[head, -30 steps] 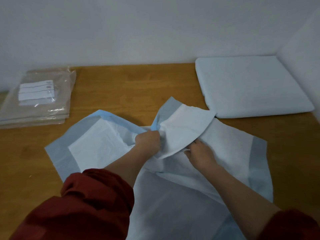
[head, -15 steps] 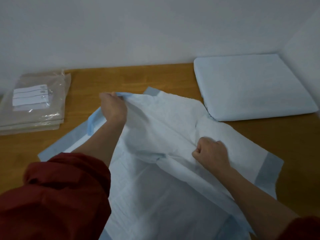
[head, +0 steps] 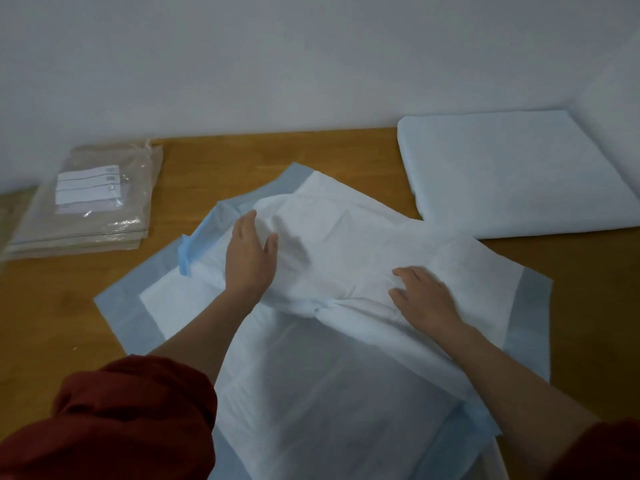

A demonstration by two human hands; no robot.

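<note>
Nearest the camera, two dark red sleeves, the left sleeve (head: 121, 420) bunched up big in the corner and the right sleeve (head: 606, 452) just peeking in at the edge. Both bare forearms reach out over the blue-bordered sheet (head: 346, 375), which lies spread across the middle of the wooden worktop (head: 52, 323), white in the centre with grey-blue margins. The near half lies fairly flat; further out it humps up in soft creases.

The left hand (head: 251, 258) lies on that rumpled part, fingers straight, palm down on the white fabric, gripping nothing. The right hand (head: 424, 299) is flat too, fingers spread and pressing on a ridge of the sheet. The two hands are well apart, one on each side of the hump. Just left of the left hand, a bright blue edge (head: 194, 244) of the sheet is turned over on itself.

Further back, a pile of clear-wrapped packs (head: 90, 202) with white labels sits far left, and a thick stack of pale folded sheets (head: 512, 174) sits far right, against the white wall (head: 311, 57).
</note>
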